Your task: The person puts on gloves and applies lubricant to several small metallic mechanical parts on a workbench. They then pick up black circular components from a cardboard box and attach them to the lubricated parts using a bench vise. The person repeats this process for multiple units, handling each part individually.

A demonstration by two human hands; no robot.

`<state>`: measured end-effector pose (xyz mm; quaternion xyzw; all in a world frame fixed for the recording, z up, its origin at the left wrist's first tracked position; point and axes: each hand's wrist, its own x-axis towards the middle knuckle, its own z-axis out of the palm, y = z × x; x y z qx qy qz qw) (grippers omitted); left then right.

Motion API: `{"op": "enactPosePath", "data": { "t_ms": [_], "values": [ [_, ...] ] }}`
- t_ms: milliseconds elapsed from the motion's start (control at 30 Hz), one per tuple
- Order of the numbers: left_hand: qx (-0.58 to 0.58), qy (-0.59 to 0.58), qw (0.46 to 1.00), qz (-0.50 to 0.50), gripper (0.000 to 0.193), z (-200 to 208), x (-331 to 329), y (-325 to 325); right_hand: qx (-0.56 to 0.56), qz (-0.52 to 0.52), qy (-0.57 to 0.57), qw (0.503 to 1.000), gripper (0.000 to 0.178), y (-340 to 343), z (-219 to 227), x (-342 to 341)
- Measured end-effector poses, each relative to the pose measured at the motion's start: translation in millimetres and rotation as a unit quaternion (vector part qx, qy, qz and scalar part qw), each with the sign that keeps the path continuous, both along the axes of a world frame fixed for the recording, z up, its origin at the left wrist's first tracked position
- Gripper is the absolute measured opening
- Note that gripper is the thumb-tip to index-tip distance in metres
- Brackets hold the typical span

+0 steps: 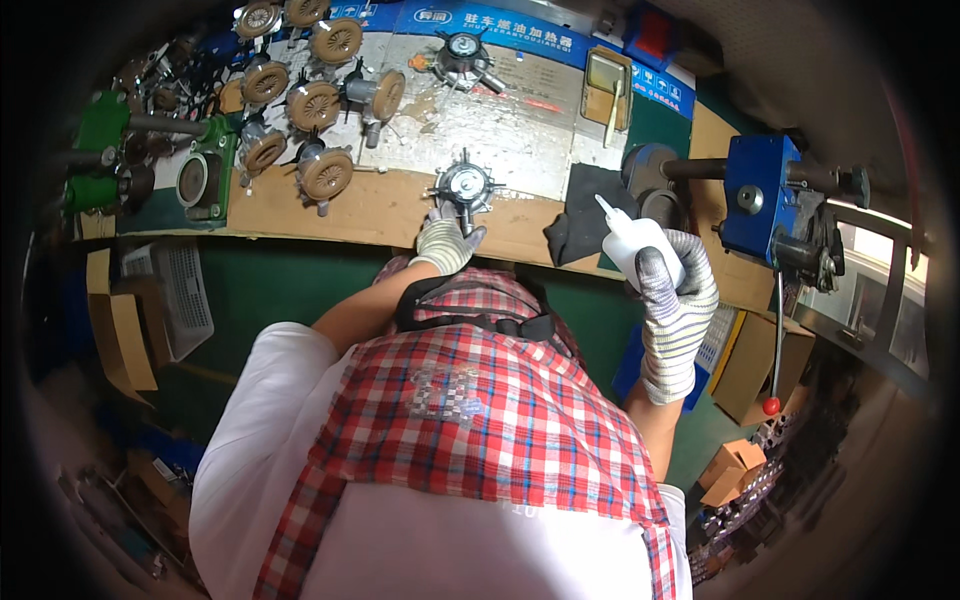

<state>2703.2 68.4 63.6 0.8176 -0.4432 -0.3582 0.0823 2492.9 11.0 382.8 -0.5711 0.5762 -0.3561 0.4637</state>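
Observation:
My right hand [675, 300], in a striped knit glove, is wrapped round a white squeeze bottle [645, 250] raised over the bench's front edge. The bottle's thin nozzle points up and to the left. At the middle of the front edge, my gloved left hand [445, 245] grips the near side of a round metal part [467, 185] with a shiny centre and short arms radiating from it. Its fingertips are partly hidden by the part. A similar metal part [463, 60] stands farther back on the bench.
Several brown disc-shaped assemblies [326, 172] stand at the left, beside a green press [205, 175]. A black cloth [585, 215] lies right of centre, near a blue press [755, 195] with a red-knobbed lever. A tray [606, 90] with a brush-like stick sits at the back right.

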Motion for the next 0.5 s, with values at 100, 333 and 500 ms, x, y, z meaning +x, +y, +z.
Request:
{"op": "enactPosePath", "data": {
  "t_ms": [100,333,500],
  "values": [
    [0.026,-0.069,0.990,0.121,0.095,-38.1,-18.2,-6.9,-0.011,0.057,0.005,0.998,0.028,-13.6,1.9,-32.3],
    [-0.021,-0.193,0.977,0.086,0.049,-45.7,-6.5,-3.4,-0.037,0.166,-0.007,0.985,0.031,-39.8,-1.8,-77.4],
    [-0.039,-0.002,0.995,0.092,0.033,46.1,-2.7,-15.0,-0.009,0.239,-0.004,0.971,0.034,-51.4,0.7,-92.8]
  ]
}}
